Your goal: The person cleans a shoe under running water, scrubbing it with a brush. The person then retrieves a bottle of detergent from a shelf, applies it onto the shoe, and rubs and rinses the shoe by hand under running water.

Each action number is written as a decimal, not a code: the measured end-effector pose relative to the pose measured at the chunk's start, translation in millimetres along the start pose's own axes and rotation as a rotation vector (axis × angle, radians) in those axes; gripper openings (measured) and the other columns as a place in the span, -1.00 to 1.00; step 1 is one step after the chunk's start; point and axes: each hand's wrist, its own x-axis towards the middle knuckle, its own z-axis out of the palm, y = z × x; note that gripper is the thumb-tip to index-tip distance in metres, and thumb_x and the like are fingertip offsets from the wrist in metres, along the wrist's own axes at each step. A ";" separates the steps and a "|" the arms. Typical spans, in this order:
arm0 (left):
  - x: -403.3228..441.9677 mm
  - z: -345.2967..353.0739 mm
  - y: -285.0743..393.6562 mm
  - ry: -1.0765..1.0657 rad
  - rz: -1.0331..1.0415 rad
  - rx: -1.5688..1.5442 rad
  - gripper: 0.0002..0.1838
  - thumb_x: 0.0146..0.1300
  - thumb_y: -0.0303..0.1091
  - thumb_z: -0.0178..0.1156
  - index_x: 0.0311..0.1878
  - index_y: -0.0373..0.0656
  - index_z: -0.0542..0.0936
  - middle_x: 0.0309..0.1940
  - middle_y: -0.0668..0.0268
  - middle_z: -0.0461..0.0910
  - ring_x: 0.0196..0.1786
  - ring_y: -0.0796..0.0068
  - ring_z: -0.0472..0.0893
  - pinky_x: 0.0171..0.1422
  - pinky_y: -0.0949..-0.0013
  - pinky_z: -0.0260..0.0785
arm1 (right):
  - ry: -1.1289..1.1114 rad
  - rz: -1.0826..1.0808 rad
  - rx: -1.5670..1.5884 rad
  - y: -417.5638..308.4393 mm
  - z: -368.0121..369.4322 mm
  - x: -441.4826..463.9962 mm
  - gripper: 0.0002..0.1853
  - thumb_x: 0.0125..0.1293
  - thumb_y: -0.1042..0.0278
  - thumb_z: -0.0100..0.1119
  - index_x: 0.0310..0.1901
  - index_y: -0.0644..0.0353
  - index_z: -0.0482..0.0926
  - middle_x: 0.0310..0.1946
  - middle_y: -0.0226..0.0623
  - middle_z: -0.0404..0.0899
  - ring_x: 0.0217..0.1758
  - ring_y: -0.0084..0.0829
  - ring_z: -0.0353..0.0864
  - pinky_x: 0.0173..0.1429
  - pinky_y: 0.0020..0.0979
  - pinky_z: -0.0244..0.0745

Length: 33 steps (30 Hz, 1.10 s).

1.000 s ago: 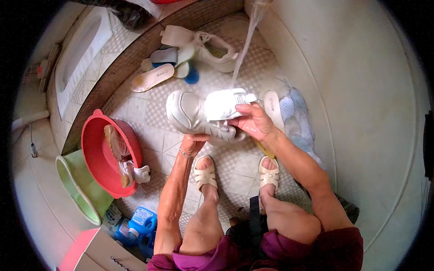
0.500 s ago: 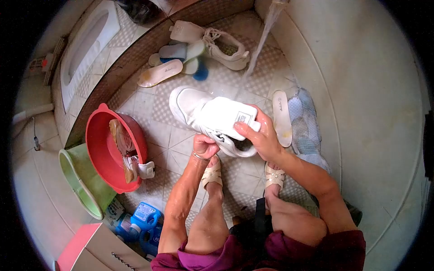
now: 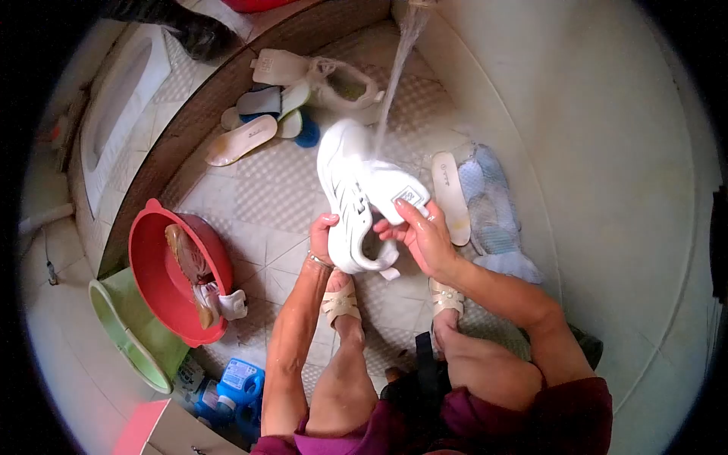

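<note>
- Floor (image 3: 265, 201): tiled; a red basin (image 3: 151, 262) stands to the left, a second shoe (image 3: 321, 89) lies farther off, and a loose insole (image 3: 452, 199) is to the right.
- Step in hand, as judged: rinsing. A stream of water (image 3: 393, 72) falls onto the white shoe (image 3: 341, 171), apparently where its tongue (image 3: 396, 189) meets the upper.
- Shoe position: held up between the hands, in front of the sandalled feet, toe pointing away and heel nearest the body.
- Next move, as judged: wetting other parts would call for a tilt under the stream, with the left side steady and the tongue clear of the opening.
- Arms: both reach forward; the left forearm (image 3: 292, 326) runs nearly straight ahead, the right forearm (image 3: 500, 288) slants inward from a bent elbow.
- Left hand (image 3: 321, 236): closed around the shoe's left side near the heel; its fingers are mostly hidden beneath, so their exact placement cannot be told.
- Right hand (image 3: 426, 236): pinches the tongue's free end, drawn out rightward.
- Right thumb (image 3: 412, 215): pressed on top beside the label (lettering too small to read), fingers curled below.
</note>
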 end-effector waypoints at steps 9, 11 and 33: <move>-11.0 -15.7 -4.4 0.078 -0.017 -0.046 -0.38 -0.09 -0.23 0.00 0.10 -0.34 0.34 -0.08 0.06 0.52 -0.09 0.18 0.55 0.13 0.27 0.37 | -0.037 0.344 0.160 4.9 -2.6 -9.9 -0.72 0.31 0.18 -0.04 -0.14 0.25 0.40 -0.47 -0.24 0.53 -0.49 -0.52 0.47 -0.42 -0.55 0.36; -11.3 -22.1 -8.4 0.152 0.043 -0.011 -0.40 -0.08 -0.21 0.01 0.08 -0.33 0.37 -0.09 0.07 0.53 -0.11 0.18 0.55 0.11 0.27 0.37 | -0.069 0.317 -0.015 3.0 -3.4 -6.5 -0.64 0.24 0.08 0.06 -0.17 0.24 0.44 -0.52 -0.28 0.55 -0.57 -0.54 0.48 -0.46 -0.58 0.36; -30.7 -3.2 2.1 0.232 -0.109 0.095 -0.41 -0.04 -0.24 0.08 0.09 -0.37 0.36 -0.13 0.05 0.55 -0.17 0.24 0.59 0.03 0.30 0.44 | -0.245 -0.365 -0.924 -13.0 -7.4 111.4 -0.37 -0.02 -0.02 0.31 0.03 0.23 0.45 -0.15 -0.06 0.53 -0.10 -0.27 0.52 0.01 -0.41 0.38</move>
